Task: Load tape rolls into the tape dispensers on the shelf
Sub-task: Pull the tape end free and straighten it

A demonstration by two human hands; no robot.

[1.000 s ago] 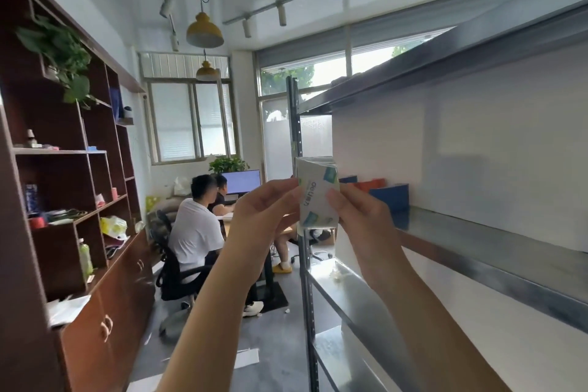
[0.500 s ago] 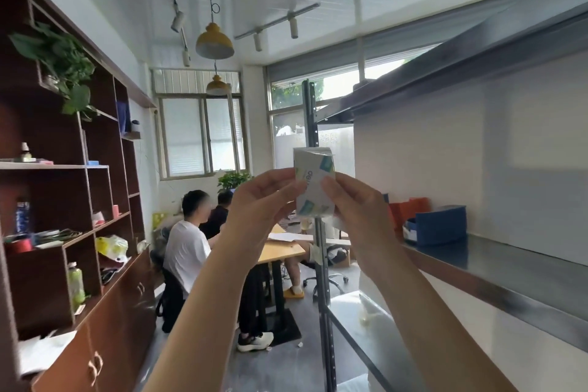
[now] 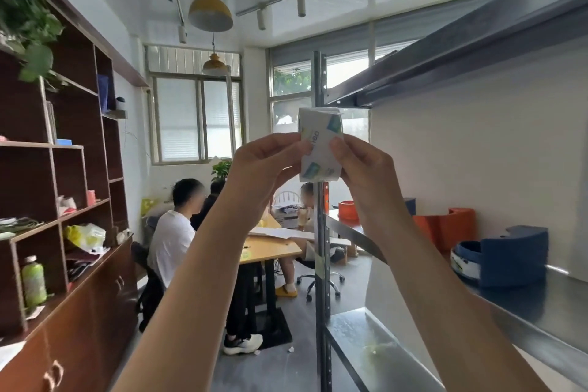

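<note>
I hold a small white package (image 3: 319, 143) with green and blue print up in front of my face. My left hand (image 3: 264, 165) pinches its left edge and my right hand (image 3: 359, 169) pinches its right edge. On the metal shelf (image 3: 521, 305) to the right stands a dark blue tape dispenser (image 3: 506, 256), with orange dispensers (image 3: 445, 226) behind it and another orange one (image 3: 348, 212) farther back. What is inside the package is hidden.
The shelf's upright post (image 3: 321, 251) stands just behind the package, with a lower shelf (image 3: 366, 337) and an upper shelf (image 3: 461, 51). A brown cabinet (image 3: 63, 232) lines the left wall. People sit at a yellow table (image 3: 264, 248) in the room's middle.
The view has swung right and drawn closer to the shelf, so the blue and orange dispensers show more fully. Both hands keep the package held up between them.
</note>
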